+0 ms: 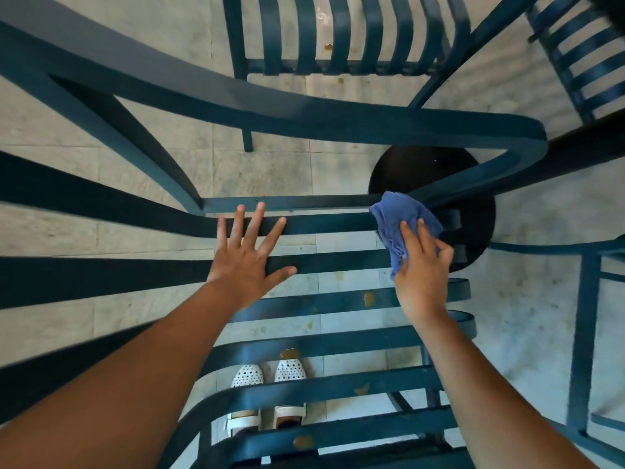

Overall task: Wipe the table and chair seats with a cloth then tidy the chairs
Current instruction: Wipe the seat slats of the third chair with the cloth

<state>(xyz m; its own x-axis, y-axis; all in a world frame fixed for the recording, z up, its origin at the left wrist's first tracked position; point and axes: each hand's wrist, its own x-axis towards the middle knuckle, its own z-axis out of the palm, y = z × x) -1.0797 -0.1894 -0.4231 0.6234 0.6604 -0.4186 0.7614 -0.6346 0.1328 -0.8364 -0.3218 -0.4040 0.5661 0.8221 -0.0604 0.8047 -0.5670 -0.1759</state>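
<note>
Blue cloth (404, 228) bunched under my right hand (421, 265), probably gripped; left hand (245, 262) flat, fingers spread, on seat slats (324, 225). Cloth could snag between slats.

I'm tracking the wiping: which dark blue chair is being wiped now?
The slatted dark blue chair directly below the camera: the right hand presses the blue cloth on it. The others stand untouched.

We see cloth (402, 228) partly covered by right hand (422, 272); white shoes (267, 394) barred by chair slats (324, 346); round black base (419, 170) half hidden; far chair (338, 35) cut by top edge
</note>
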